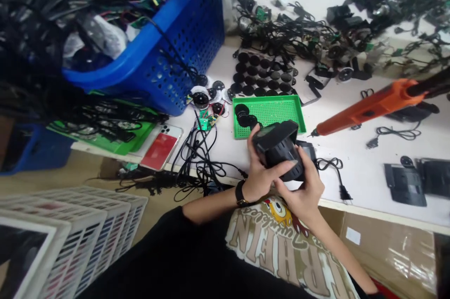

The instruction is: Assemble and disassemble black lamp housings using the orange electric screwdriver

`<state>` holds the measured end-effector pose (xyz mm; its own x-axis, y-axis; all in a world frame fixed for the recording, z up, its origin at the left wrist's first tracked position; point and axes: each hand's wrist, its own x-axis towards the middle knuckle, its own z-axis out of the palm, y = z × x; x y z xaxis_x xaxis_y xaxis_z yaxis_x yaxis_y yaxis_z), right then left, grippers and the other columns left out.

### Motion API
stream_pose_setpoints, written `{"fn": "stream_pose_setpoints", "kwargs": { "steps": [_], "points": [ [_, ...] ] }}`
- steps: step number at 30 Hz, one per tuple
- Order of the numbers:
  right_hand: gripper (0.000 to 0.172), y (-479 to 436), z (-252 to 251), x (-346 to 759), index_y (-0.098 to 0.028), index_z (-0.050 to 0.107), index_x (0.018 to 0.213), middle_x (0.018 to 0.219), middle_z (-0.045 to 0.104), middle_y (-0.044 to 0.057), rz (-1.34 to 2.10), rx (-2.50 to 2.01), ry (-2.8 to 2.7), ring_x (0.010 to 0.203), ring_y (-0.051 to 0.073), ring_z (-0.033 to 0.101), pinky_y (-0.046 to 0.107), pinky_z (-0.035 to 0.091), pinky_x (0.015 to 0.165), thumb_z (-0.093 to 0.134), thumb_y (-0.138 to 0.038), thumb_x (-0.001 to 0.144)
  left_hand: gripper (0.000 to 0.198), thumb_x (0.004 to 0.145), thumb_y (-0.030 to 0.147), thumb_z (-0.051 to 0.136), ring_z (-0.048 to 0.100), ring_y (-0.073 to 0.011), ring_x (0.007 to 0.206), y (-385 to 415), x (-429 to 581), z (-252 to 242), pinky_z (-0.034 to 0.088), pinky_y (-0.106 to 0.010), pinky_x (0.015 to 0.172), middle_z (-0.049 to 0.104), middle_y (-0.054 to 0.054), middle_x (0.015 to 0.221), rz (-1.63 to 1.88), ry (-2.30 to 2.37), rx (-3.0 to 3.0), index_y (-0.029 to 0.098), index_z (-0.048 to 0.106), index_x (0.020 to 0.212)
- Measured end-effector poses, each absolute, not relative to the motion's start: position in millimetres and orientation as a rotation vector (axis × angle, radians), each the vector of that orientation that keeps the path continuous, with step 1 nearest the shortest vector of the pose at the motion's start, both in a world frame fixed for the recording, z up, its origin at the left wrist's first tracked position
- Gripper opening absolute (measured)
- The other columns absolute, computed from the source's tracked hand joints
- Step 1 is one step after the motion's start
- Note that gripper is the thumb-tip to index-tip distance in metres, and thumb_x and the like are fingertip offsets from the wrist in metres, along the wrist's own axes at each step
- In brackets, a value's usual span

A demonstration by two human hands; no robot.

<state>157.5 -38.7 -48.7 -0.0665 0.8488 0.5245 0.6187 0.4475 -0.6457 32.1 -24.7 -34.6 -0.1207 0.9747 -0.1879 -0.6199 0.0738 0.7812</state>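
Right above the person's lap, the left hand (260, 179) and the right hand (303, 191) are holding a black plastic gadget (277, 149). Both hands are curling around it, not spreading flat. The left fingers (281, 168) are wrapping under it, the left thumb (251, 137) is pressing on its side, and the right fingers (299, 160) are pressing on its other side. The hands are hiding a lot of the gadget, so its shape is hard to make out. A black watch (240, 193) is sitting on the left wrist, and a shirt with big letters (270, 247) is showing below the arms.

Just past the hands, a green tray (298, 116) is lying on a white table (351, 149), with black round discs (242, 116) sitting in it. A black cord with a plug (342, 186) is lying to the right. An orange power screwdriver (365, 111) is hanging over the table, and its black end is running out of the picture. To the left, black wires (197, 158) are tangling near a phone in a red case (160, 149). Farther away, a blue basket (186, 41) is holding a blurry heap of dark stuff, and more tangled wires (291, 32) are spreading across the table.
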Motion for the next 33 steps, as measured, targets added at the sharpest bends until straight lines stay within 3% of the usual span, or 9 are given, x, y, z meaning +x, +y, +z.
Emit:
{"fn": "stream_pose_setpoints", "kwargs": {
  "steps": [5,11,18,33],
  "points": [
    [0.085,-40,-53,164,-0.024,0.051,0.155,0.141,0.071,0.017,0.345,-1.320,-1.749,0.121,0.038,0.074,0.060,0.064,0.100,0.084,-0.040,0.079,0.111,0.067,0.027,0.097,0.067,-0.0281,0.128,-21,33,-29,0.043,-0.055,0.122,0.060,-0.007,0.147,1.504,0.833,0.516,0.038,0.026,0.152],
    [0.084,-38,-57,171,-0.023,0.054,0.153,0.142,0.070,0.017,0.415,-1.398,-1.732,0.125,0.038,0.072,0.060,0.060,0.105,0.086,-0.038,0.077,0.111,0.066,0.024,0.097,0.057,-0.0331,0.142,-19,31,-29,0.037,-0.058,0.126,0.053,-0.012,0.152,1.525,0.754,0.481,0.033,0.023,0.149],
    [0.083,-36,-55,170,-0.022,0.052,0.155,0.146,0.067,0.017,0.548,-1.475,-1.739,0.132,0.037,0.068,0.061,0.054,0.112,0.082,-0.038,0.080,0.115,0.066,0.030,0.098,0.057,-0.0339,0.141,-16,32,-39,0.038,-0.061,0.126,0.051,-0.012,0.152,1.578,0.756,0.504,0.033,0.020,0.150],
    [0.077,-40,-49,173,-0.023,0.049,0.155,0.148,0.064,0.017,0.567,-1.480,-1.790,0.133,0.037,0.066,0.062,0.054,0.111,0.077,-0.038,0.085,0.115,0.068,0.030,0.097,0.053,-0.0352,0.144,-19,34,-38,0.036,-0.063,0.127,0.047,-0.013,0.153,1.567,0.791,0.604,0.033,0.018,0.151]
  ]
}}
